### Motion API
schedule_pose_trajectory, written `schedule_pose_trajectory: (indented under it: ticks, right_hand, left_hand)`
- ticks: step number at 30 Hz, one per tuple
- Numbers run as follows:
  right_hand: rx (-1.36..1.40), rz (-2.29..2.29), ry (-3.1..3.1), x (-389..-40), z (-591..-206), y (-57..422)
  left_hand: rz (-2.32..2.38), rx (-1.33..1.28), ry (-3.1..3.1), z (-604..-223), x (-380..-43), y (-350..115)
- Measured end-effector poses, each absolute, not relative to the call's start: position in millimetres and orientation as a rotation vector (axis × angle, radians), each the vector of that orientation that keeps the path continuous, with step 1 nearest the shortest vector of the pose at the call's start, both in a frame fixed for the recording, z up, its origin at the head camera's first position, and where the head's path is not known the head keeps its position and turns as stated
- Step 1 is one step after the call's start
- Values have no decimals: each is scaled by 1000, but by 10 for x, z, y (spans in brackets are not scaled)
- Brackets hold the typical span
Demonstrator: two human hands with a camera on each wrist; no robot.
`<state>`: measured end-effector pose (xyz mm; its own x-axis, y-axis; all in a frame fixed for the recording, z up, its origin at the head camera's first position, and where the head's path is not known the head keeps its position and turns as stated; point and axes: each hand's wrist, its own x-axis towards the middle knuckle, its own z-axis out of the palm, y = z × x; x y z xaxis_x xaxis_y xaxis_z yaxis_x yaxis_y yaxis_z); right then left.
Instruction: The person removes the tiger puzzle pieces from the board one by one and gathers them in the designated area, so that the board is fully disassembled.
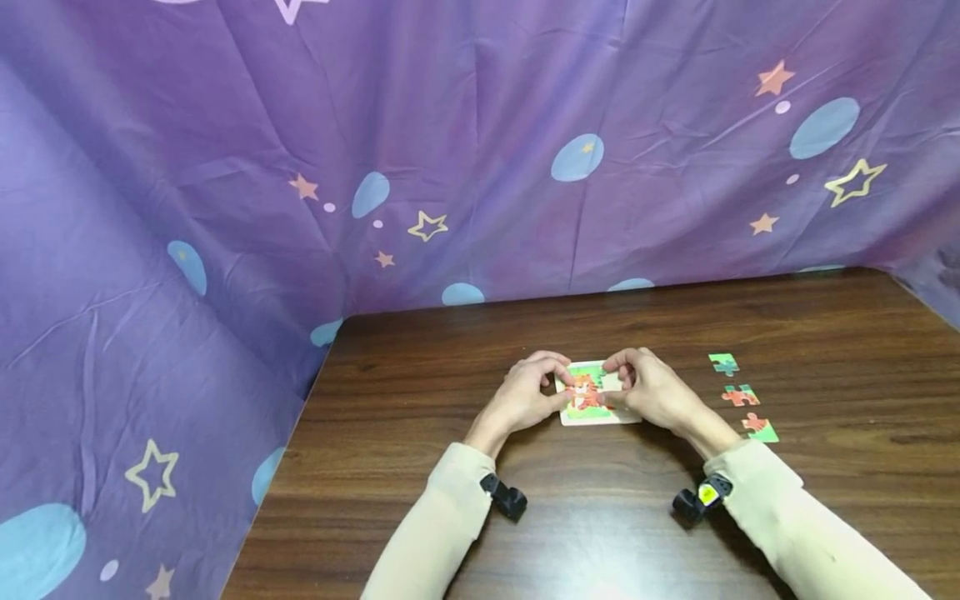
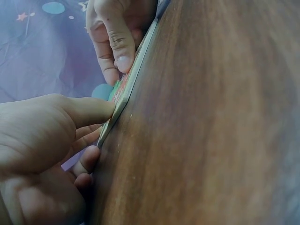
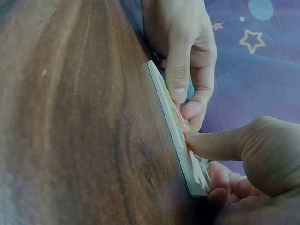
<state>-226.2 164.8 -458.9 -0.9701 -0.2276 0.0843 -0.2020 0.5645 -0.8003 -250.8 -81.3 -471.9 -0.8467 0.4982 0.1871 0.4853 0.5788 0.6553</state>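
Note:
A small jigsaw puzzle [image 1: 591,414] with an orange animal on green lies in a pale-edged tray [image 1: 564,421] on the table. My left hand [image 1: 528,390] rests its thumb and index fingertips on the picture's left part. On the other side, my right hand [image 1: 654,392] touches the puzzle with its thumb, index finger at the upper edge. A pale patch without picture shows beside the right fingers. Both thumbs lie straight on the board in the wrist views, where the tray's thin edge [image 2: 133,77] is seen nearly side-on.
Right of the hands lie three loose jigsaw pieces: a green and teal one [image 1: 724,363], an orange and green one [image 1: 741,396], and a red and green one [image 1: 761,429]. Behind the brown wooden table [image 1: 420,375] hangs a purple curtain [image 1: 510,208] with stars.

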Motion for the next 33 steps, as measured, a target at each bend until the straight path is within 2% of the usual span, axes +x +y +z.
schedule_pose_trajectory:
  ticks: [2,8,16,26,33]
  right_hand:
    - [-393,-1402,2760,-2264,-4594,1651]
    - [-426,-1384,2772,-2274,-4580,1664]
    - [-380,-1399,2760,-2263,-4589,1668]
    - [-385,-1374,2810,-2305,-4580,1662]
    - [-412,-1355,2954,-2329,-4640,1633]
  left_hand:
    - [1159,866,2759,-4715,-2511,-819]
    - [1113,916,2843,-5015,-2693,-809]
    - [1013,853,2760,-4608,-2397,-791]
    - [1065,773,2748,-4583,-2409,-787]
    - [1067,833,2747,-4624,-2421,-809]
